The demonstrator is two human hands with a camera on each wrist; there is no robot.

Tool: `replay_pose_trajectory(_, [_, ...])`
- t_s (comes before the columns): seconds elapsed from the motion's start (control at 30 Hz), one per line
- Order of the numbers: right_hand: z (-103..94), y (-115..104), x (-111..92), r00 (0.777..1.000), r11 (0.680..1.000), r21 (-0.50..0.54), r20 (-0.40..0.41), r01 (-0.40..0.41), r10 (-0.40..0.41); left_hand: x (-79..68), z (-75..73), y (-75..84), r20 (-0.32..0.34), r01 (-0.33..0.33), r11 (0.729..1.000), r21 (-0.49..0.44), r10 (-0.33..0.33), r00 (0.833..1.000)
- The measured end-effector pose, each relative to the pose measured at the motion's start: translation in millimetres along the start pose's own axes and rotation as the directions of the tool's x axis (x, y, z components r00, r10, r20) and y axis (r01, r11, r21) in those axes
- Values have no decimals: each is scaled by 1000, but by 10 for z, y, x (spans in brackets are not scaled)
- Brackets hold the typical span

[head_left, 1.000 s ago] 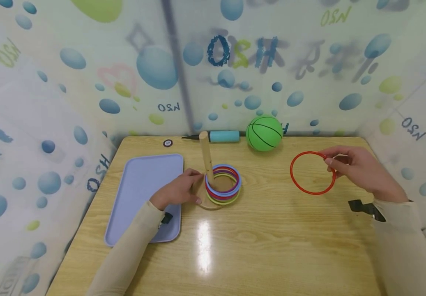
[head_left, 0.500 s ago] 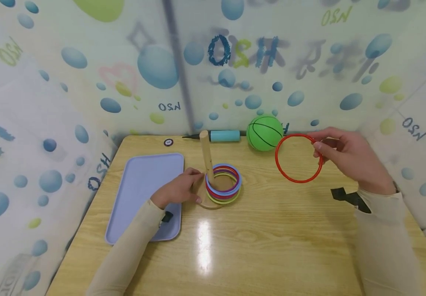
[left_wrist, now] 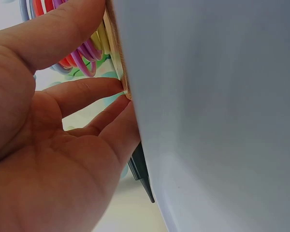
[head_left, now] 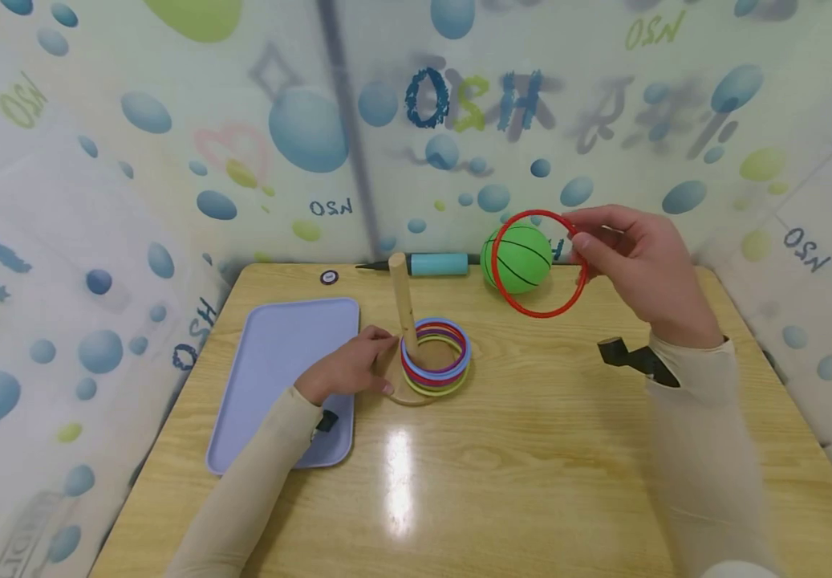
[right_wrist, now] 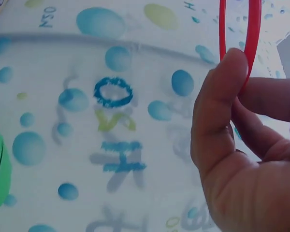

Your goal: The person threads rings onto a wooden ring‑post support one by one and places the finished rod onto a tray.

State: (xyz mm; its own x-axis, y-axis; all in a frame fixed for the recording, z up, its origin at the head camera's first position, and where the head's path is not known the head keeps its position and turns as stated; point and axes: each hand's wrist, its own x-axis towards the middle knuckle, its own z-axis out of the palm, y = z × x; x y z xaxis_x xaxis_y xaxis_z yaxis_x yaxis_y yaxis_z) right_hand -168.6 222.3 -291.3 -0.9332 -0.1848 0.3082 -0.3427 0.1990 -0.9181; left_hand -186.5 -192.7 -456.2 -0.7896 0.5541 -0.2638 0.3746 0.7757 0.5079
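A wooden peg stand (head_left: 403,309) has an upright post on a round base. Several coloured rings (head_left: 467,357), with a light blue one on top, lie stacked around the post. My left hand (head_left: 347,371) holds the left side of the base, thumb toward me and fingers at the far side. In the left wrist view its fingertips meet the edge of the wooden base (left_wrist: 117,53). Raised over the table at the right, my right hand (head_left: 635,261) pinches a red ring (head_left: 541,315) between thumb and fingers. From the head, this ring overlaps the green ball (head_left: 520,269).
A lavender tray (head_left: 278,345) lies left of the stand, partly under my left forearm. Behind the stand, a blue hand pump (head_left: 440,264) with a black nozzle lies along the back edge. A small dark disc (head_left: 329,277) sits behind the tray. Patterned curtains surround the table.
My right hand has carried the red ring up and to the left, from the right side of the table to in front of the ball. My left hand stays at the base.
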Motion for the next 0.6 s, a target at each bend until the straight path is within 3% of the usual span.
replay_pose_trajectory(0.1, [123, -79, 94, 1000, 991, 129, 11, 22, -24, 3, 4, -17, 1, -2, 1000, 8, 2, 1000])
replay_pose_trajectory(0.23, [308, -158, 220, 998, 981, 188, 28, 48, -54, 5, 10, -38, -3, -7, 1000, 16, 7, 1000])
replay_pose_trajectory(0.6, [863, -128, 567, 991, 999, 6, 124, 45, -45, 7, 5, -34, 10, 10, 1000, 28, -10, 1000])
